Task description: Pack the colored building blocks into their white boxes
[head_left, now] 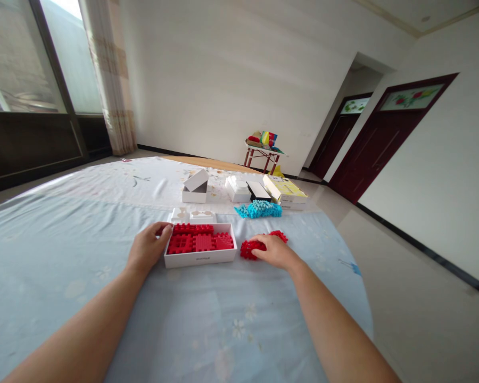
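A white box (pixel 219 257) without a lid lies in front of me, packed with red interlocking building blocks (pixel 203 243) in flat rows. At its left end, my left hand (pixel 148 243) is curled with thumb and fingers at the rim, holding the box. To the right of the box, my right hand (pixel 277 250) is closed over loose red blocks (pixel 247 249) on the cloth; its palm and some fingertips are hidden. More red blocks (pixel 279 234) show just behind that hand.
A pile of blue blocks (pixel 263 209) lies behind the red ones. Farther back stand an open white box (pixel 194 197), a white moulded piece (pixel 237 187), a black-and-white box (pixel 258 190) and a yellow box (pixel 287 186). A pale blue cloth (pixel 175 330) covers the round table.
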Tool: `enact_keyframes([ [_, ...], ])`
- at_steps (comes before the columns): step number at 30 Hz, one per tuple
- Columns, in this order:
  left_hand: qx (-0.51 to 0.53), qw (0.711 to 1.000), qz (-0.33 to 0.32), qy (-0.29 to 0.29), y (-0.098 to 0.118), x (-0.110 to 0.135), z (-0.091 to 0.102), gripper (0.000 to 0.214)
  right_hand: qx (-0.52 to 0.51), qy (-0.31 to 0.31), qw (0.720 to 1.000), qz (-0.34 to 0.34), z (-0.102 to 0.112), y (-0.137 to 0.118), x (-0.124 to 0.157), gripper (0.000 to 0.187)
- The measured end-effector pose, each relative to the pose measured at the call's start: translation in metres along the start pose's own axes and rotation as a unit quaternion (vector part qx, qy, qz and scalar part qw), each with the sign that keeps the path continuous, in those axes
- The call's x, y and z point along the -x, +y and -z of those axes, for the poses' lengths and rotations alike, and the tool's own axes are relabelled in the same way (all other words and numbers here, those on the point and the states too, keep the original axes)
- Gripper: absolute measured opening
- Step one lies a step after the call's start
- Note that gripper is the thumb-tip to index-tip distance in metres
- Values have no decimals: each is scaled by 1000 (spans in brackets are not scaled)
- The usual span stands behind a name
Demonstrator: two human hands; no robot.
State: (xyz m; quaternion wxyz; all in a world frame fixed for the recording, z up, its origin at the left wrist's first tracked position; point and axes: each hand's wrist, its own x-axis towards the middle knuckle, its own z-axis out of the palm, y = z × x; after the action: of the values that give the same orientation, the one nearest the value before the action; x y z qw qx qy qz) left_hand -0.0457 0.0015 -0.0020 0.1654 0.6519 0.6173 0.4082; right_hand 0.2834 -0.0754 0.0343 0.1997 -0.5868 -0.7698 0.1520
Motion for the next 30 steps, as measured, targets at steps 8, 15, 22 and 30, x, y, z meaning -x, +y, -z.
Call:
enact_keyframes([
  [8,-2,1000,-6,2,-2,-1,-1,39,-13,0,999,30,-6,-5,-3,34],
  [15,-1,1000,-2,-2,-2,0,0,38,-42,-31,998,29,-5,3,-3,25],
  [22,3,1000,-3,2,-1,0,-1,38,-124,55,991,-17,5,2,-12,27],
  [30,3,1000,-6,6,-1,0,-1,36,-54,95,988,107,7,-49,-57,23],
])
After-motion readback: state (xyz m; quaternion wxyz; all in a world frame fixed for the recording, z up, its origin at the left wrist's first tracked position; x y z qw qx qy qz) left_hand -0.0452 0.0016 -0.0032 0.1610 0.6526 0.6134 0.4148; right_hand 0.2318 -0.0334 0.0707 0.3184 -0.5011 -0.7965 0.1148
